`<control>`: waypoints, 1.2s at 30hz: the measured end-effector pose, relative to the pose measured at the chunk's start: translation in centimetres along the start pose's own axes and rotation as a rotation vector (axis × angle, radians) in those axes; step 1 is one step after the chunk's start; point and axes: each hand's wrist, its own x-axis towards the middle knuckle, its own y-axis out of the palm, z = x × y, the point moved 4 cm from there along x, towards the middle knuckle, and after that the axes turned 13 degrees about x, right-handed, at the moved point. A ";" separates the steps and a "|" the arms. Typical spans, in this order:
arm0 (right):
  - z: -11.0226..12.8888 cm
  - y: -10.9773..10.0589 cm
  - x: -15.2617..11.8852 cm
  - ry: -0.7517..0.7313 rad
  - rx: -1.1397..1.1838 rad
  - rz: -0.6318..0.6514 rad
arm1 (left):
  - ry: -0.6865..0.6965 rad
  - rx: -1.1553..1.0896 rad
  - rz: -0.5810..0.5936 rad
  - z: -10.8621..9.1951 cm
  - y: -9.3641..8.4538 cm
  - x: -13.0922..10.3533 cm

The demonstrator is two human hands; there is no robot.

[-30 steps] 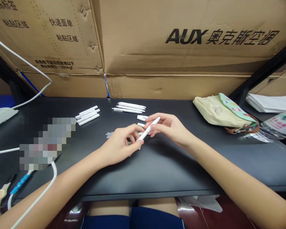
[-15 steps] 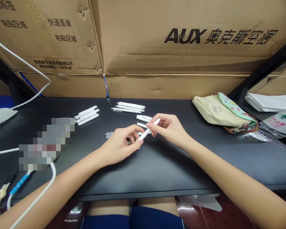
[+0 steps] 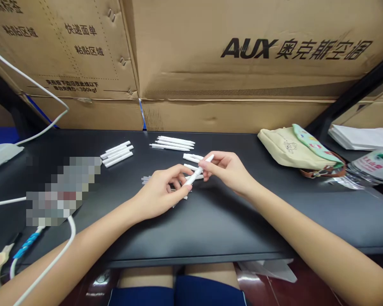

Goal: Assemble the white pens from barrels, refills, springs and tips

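A slim white pen (image 3: pixel 195 174) slants between the left hand (image 3: pixel 161 191) and right hand (image 3: pixel 231 172), its tapered end pointing away rightward.

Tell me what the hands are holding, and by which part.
A white pen: the left hand holds it near its lower end, and the right hand pinches it just behind its pointed tip.

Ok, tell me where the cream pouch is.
The cream pouch lies toward the right of the head view, on the black table, just left of the clear bottle.
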 end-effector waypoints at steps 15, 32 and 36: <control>-0.1 0.1 0.0 0.070 0.158 0.045 | -0.013 -0.048 -0.011 0.0 -0.4 0.0; -0.2 0.3 0.0 0.079 0.145 0.048 | -0.022 -0.054 -0.006 0.0 -0.4 0.0; -0.3 0.1 0.0 0.087 0.163 0.064 | -0.010 -0.043 -0.013 0.0 -0.4 0.0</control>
